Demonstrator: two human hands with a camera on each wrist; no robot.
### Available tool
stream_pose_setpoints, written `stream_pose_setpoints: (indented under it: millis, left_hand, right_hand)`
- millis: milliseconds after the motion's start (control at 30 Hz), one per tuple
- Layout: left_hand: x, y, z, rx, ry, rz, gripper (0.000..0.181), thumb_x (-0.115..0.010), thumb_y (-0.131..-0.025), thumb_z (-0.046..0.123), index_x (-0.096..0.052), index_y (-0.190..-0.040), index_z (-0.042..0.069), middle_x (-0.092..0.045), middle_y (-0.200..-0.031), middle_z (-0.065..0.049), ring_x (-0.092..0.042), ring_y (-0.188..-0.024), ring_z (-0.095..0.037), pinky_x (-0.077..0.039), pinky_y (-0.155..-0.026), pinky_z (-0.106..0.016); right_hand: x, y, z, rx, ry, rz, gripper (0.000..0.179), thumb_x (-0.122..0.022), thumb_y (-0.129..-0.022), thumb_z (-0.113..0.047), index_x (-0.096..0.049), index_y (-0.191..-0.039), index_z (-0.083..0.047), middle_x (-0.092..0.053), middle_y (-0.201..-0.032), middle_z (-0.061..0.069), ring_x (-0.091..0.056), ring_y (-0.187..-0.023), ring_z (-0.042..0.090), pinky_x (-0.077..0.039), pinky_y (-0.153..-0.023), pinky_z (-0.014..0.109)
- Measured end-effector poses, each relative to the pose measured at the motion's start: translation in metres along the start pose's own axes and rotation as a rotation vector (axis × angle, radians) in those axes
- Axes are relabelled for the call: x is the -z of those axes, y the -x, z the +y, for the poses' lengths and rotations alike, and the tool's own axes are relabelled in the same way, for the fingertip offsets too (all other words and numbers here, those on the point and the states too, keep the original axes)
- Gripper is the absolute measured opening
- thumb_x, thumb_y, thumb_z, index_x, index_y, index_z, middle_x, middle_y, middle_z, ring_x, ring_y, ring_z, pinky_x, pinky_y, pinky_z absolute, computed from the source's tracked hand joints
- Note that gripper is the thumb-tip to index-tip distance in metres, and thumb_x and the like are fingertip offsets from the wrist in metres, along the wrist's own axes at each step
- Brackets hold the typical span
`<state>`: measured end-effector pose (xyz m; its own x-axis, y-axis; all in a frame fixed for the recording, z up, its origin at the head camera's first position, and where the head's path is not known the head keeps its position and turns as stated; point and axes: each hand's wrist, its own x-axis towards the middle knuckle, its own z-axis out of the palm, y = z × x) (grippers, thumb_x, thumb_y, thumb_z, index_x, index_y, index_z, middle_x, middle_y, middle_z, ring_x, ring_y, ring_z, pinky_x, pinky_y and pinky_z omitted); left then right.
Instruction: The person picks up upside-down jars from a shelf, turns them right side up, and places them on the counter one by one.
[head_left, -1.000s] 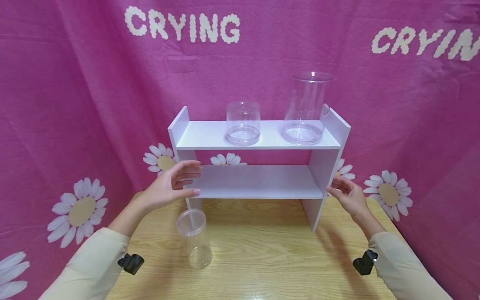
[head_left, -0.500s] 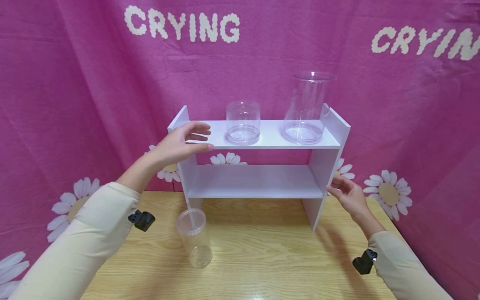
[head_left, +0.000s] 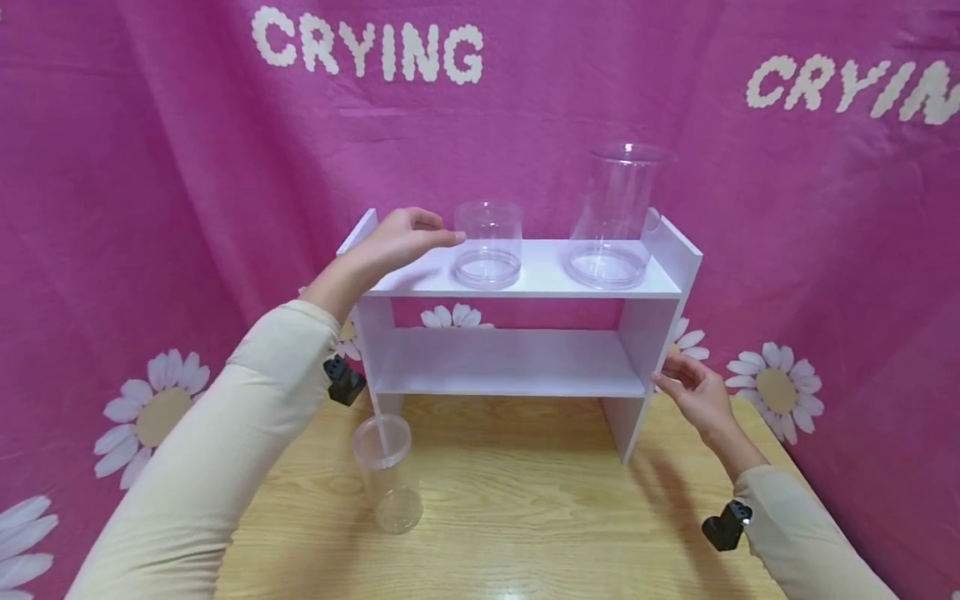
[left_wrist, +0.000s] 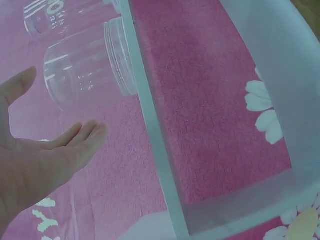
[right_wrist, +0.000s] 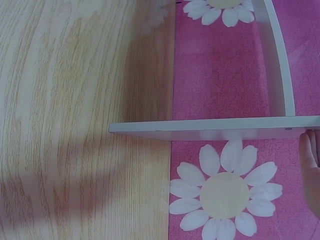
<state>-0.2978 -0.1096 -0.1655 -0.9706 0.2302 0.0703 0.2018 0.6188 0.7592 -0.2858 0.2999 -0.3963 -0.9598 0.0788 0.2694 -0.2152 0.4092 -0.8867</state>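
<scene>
Short jar stands upright just right of the nearer, empty, unclenched left hand; relaxed right hand touches shelf.

Bkgd: pink cloth, softly creased, behind a light wood-grain table — cream lettering up top L reads "CRYING", more lettering w/ "CRYIN" top R (cut off by the view's edge). Lower down — white daisies w/ tan centres.
</scene>
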Motion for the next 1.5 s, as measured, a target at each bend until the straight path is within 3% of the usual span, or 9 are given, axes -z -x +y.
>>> stream_pose_setpoints:
  millis: [267,467,700,933,1167,1500]
  left_hand:
    - [-0.006,-0.016,0.017,0.052,-0.001,0.039,0.085,-0.067,-0.083,0.046,-0.032,-0.147,0.003,-0.039,-0.152,-0.012,-0.039,-0.139,-0.024,-0.035,-0.117,-0.039]
    - [-0.013,-0.021,0.024,0.08,0.013,0.053,0.094,-0.072,-0.079,0.048,-0.027,-0.15,0.006,-0.035,-0.155,-0.01,-0.035,-0.141,-0.021,-0.034,-0.118,-0.038]
    - [-0.022,-0.025,0.02,0.031,0.073,0.069,0.08,-0.076,-0.079,0.037,-0.038,-0.14,0.001,-0.052,-0.138,-0.014,-0.049,-0.127,-0.025,-0.043,-0.11,-0.037]
    - [-0.027,-0.025,0.014,-0.003,0.043,0.1,0.079,-0.076,-0.079,0.037,-0.039,-0.138,0.001,-0.052,-0.135,-0.015,-0.051,-0.122,-0.026,-0.047,-0.106,-0.039]
    - [-0.028,-0.015,0.012,-0.062,0.015,0.09,0.082,-0.077,-0.076,0.039,-0.038,-0.139,0.003,-0.052,-0.135,-0.014,-0.051,-0.122,-0.025,-0.046,-0.106,-0.039]
    - [-0.029,0.023,0.007,-0.194,-0.039,0.077,0.079,-0.076,-0.077,0.037,-0.041,-0.141,0.008,-0.05,-0.141,-0.013,-0.048,-0.129,-0.026,-0.043,-0.11,-0.043]
  right_hand:
    - [-0.002,-0.002,-0.006,0.048,-0.055,0.003,0.049,-0.065,-0.091,-0.012,-0.048,-0.128,0.015,-0.057,-0.086,-0.034,-0.055,-0.083,-0.016,-0.051,-0.073,0.004]
    - [-0.004,-0.003,-0.007,0.032,-0.047,-0.002,0.049,-0.065,-0.091,-0.014,-0.048,-0.128,0.013,-0.056,-0.086,-0.034,-0.054,-0.084,-0.016,-0.051,-0.073,0.004]
    - [-0.006,-0.004,-0.006,0.02,-0.048,0.002,0.048,-0.065,-0.091,-0.014,-0.049,-0.128,0.013,-0.056,-0.084,-0.035,-0.054,-0.083,-0.017,-0.051,-0.073,0.004]
    - [-0.005,-0.003,-0.004,0.01,-0.038,0.008,0.047,-0.065,-0.091,-0.014,-0.05,-0.128,0.012,-0.056,-0.083,-0.035,-0.054,-0.083,-0.017,-0.051,-0.073,0.004]
    - [-0.005,-0.001,-0.002,0.014,-0.058,0.011,0.046,-0.064,-0.091,-0.012,-0.049,-0.126,0.014,-0.057,-0.083,-0.034,-0.055,-0.082,-0.016,-0.051,-0.072,0.004]
    - [-0.002,0.001,-0.001,-0.002,-0.043,0.034,0.046,-0.064,-0.092,-0.013,-0.05,-0.126,0.013,-0.056,-0.083,-0.035,-0.054,-0.082,-0.016,-0.051,-0.072,0.004]
